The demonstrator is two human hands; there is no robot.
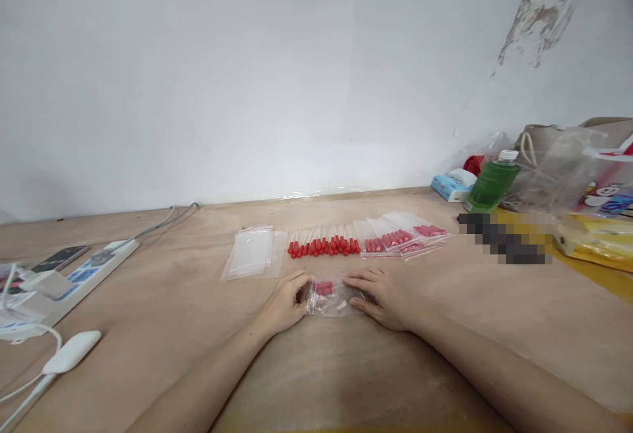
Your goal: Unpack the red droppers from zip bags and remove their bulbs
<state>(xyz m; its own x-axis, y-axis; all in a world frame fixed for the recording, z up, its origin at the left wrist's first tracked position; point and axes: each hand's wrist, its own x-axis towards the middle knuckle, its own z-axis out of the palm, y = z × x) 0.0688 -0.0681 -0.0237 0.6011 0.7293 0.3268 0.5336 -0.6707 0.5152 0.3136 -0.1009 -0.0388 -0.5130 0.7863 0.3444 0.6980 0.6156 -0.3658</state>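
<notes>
A small clear zip bag with red-ended pieces inside lies on the table in front of me. My left hand grips its left end, thumb below and fingers above. My right hand rests at the bag's right end, fingers stretched and thumb apart, touching the plastic. Beyond my hands is a row of thin sticks with red tips. Empty clear bags are stacked left of the row. To its right, filled bags with red pieces overlap one another.
At left are a white power strip with plugs and cables, a dark phone and a white cable piece. On the right stand a green liquid bottle, a blue tissue pack and plastic bags. A wall backs the table.
</notes>
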